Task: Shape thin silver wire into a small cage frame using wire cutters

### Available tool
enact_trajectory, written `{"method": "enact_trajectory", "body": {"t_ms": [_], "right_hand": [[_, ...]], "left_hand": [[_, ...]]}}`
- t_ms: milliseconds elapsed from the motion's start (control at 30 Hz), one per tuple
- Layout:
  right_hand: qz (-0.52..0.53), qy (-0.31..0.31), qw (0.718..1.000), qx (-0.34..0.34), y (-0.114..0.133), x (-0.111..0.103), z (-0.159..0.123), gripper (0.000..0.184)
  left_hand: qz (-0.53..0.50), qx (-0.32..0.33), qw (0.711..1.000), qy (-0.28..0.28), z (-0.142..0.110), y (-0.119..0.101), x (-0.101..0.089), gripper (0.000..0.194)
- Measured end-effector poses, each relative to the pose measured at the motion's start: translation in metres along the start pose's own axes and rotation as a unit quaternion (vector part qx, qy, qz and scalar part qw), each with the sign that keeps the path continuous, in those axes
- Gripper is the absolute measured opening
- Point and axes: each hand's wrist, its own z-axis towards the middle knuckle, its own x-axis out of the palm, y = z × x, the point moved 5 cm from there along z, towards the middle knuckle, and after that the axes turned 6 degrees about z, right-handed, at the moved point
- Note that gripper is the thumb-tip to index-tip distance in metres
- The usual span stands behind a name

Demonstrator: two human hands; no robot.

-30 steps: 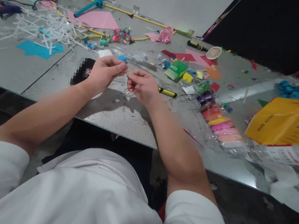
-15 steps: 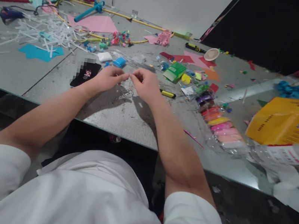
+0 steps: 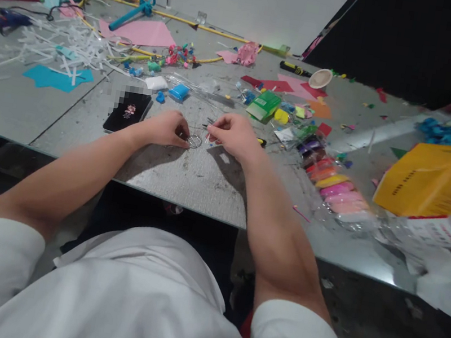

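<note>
A small coil of thin silvery wire (image 3: 194, 141) lies on the grey table (image 3: 180, 184) in front of me. My left hand (image 3: 168, 128) has its thumb and fingertips closed at the coil's left edge. To the right, my right hand (image 3: 237, 136) is closed in a pinch just above the table. Thin dark and whitish ends poke out at its fingertips, too small to name. Beside my left wrist lies a black phone (image 3: 129, 114). A yellow-and-black cutter (image 3: 261, 142) is partly hidden behind my right hand.
Behind the hands are a blue clay packet (image 3: 179, 91), a white packet (image 3: 156, 83) and a green box (image 3: 263, 105). A tray of coloured clay (image 3: 336, 186) and a yellow bag (image 3: 438, 180) lie right. White paper strips (image 3: 69, 47) are heaped left.
My hands were together at the fingertips and have drawn apart. The left came down to the wire coil; the right moved right and slightly down, still pinching.
</note>
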Motion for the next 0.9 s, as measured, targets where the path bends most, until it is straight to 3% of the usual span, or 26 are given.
{"method": "enact_trajectory", "body": {"t_ms": [133,367,467,633,800,900], "right_hand": [[0.064,0.013,0.995,0.072,-0.005,0.01,-0.006,0.049],[0.132,-0.011,0.988,0.079,-0.008,0.027,-0.005,0.052],[0.132,-0.018,0.989,0.059,-0.01,0.031,0.001,0.058],[0.143,-0.028,0.989,-0.024,-0.008,0.024,0.009,0.054],[0.113,-0.026,0.99,-0.076,-0.003,0.017,0.011,0.047],[0.096,-0.038,0.991,-0.084,0.0,0.012,0.011,0.048]], "left_hand": [[-0.033,-0.043,0.998,-0.016,-0.002,0.003,0.0,0.029],[-0.128,-0.042,0.99,-0.053,0.0,0.008,0.005,0.024],[-0.167,-0.044,0.983,-0.062,-0.002,0.007,0.002,0.031],[-0.236,-0.065,0.969,-0.03,-0.006,0.003,0.001,0.038],[-0.254,-0.047,0.966,-0.009,-0.01,-0.004,-0.002,0.014],[-0.27,-0.041,0.962,-0.001,-0.012,-0.006,-0.004,0.012]]}}
